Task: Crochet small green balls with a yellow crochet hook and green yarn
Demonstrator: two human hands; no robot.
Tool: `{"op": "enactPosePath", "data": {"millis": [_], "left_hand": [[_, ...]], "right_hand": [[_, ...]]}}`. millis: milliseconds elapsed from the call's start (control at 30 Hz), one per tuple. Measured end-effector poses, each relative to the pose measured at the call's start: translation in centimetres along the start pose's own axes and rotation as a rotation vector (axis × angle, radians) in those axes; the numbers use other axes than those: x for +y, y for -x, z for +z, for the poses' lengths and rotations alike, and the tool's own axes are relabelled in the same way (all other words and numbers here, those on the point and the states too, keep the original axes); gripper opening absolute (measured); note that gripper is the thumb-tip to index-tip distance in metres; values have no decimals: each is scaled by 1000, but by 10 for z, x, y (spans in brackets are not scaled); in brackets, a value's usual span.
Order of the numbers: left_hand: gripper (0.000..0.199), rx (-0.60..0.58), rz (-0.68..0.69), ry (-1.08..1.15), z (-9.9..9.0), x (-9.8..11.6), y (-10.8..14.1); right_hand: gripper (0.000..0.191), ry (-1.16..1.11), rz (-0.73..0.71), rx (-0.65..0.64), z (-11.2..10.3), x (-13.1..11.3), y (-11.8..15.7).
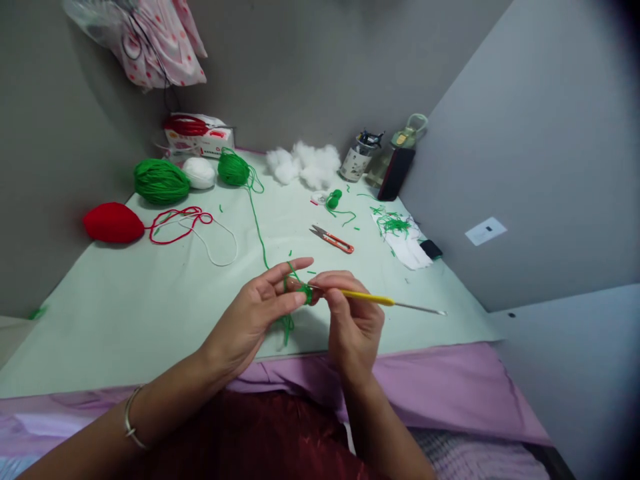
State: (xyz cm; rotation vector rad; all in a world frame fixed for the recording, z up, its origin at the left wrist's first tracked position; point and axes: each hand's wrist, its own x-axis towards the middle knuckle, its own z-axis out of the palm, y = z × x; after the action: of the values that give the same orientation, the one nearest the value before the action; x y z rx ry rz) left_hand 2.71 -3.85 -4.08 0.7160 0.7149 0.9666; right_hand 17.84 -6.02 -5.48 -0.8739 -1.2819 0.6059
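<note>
Between thumb and fingers, my left hand [255, 300] pinches a small green crochet piece [306, 293]. Green yarn loops over its raised index finger, and a loose tail hangs below the palm. My right hand [355, 323] grips a yellow-handled crochet hook [367, 295] like a pen. One hook tip meets the green piece; the other metal end points right. From the left hand, the working strand runs up the table to a green yarn ball [233, 168]. The exact stitch at the hook tip is hidden by fingers.
Orange thread snips [333, 239] lie beyond my hands. Red yarn [113, 223], a larger green ball [161, 181] and white yarn [199, 173] sit left. White stuffing [305, 165] is at the back. Green scraps [395, 225] on paper, a bottle [405, 137] and a pen cup [356, 162] stand right.
</note>
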Motion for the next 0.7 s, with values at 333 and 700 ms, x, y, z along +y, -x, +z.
{"op": "enactPosePath", "data": {"millis": [333, 700], "left_hand": [[37, -50, -97, 167, -1, -2, -4], [47, 42, 107, -99, -2, -5, -1]], "right_hand": [[33, 382, -293, -53, -7, 4, 9], [15, -70, 85, -5, -2, 4, 0]]}}
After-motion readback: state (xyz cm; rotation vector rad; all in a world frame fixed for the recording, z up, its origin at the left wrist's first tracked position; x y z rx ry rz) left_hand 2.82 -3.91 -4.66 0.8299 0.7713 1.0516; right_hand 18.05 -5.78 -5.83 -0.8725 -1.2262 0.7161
